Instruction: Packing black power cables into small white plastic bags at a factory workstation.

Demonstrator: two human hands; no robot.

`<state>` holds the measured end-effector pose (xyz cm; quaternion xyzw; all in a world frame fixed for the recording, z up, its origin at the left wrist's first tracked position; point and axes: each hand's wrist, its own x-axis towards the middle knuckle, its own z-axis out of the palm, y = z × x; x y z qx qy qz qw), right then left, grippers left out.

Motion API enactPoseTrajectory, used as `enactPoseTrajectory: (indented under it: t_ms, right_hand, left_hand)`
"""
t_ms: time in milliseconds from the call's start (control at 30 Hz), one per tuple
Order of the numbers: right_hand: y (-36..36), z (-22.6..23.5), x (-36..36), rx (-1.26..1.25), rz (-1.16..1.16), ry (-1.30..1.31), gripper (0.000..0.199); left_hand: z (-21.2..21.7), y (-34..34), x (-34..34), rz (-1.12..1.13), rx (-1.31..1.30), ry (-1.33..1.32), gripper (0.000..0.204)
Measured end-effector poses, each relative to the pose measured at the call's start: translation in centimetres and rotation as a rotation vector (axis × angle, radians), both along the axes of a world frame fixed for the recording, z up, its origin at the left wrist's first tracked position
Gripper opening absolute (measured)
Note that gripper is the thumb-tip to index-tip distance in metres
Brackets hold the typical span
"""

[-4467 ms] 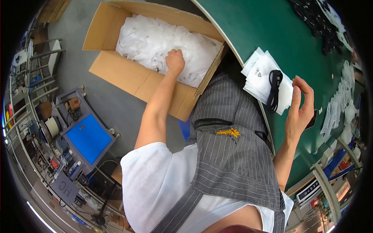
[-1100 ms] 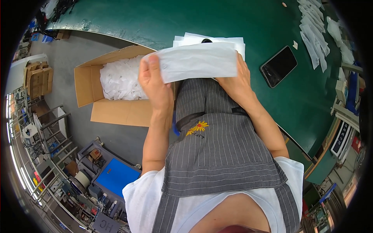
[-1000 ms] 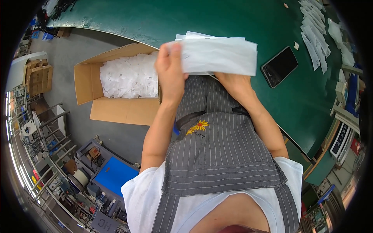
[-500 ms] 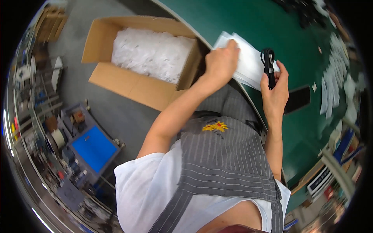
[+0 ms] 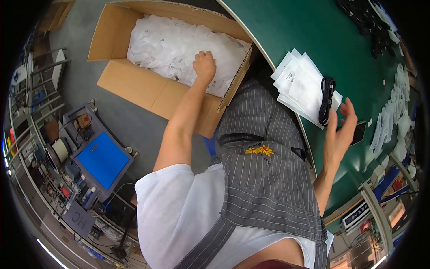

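Digging my left hand (image 5: 204, 66) into the bags (image 5: 179, 47) at 11 o'clock, fist curled; grab just one, right hand (image 5: 339, 134) spread empty near the cable (image 5: 326, 101).

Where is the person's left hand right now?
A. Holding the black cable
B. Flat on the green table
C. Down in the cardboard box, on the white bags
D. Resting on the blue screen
C. The left hand reaches into the open cardboard box on the floor, fingers curled on the white bags that fill it.
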<state>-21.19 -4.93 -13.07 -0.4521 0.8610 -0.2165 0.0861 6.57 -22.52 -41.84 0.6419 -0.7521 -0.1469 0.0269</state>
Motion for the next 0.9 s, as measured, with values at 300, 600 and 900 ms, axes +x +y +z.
enactPoseTrajectory:
  t_ms: [300, 600, 900]
  right_hand:
    - [-0.6, 2.5, 0.6, -0.295, 0.069, -0.028, 0.031]
    - [1.5, 2.1, 1.1, -0.344, 0.173, -0.137, 0.026]
    - [-0.8, 3.6, 1.1, -0.563, 0.516, -0.243, 0.03]
  left_hand:
    - [5.2, -0.8, 3.2, 0.223, -0.048, 0.707, 0.016]
    - [0.3, 0.5, 2.5, -0.004, -0.054, 0.178, 0.016]
    - [29.5, 3.7, 0.4, -0.293, 0.363, 0.757, 0.011]
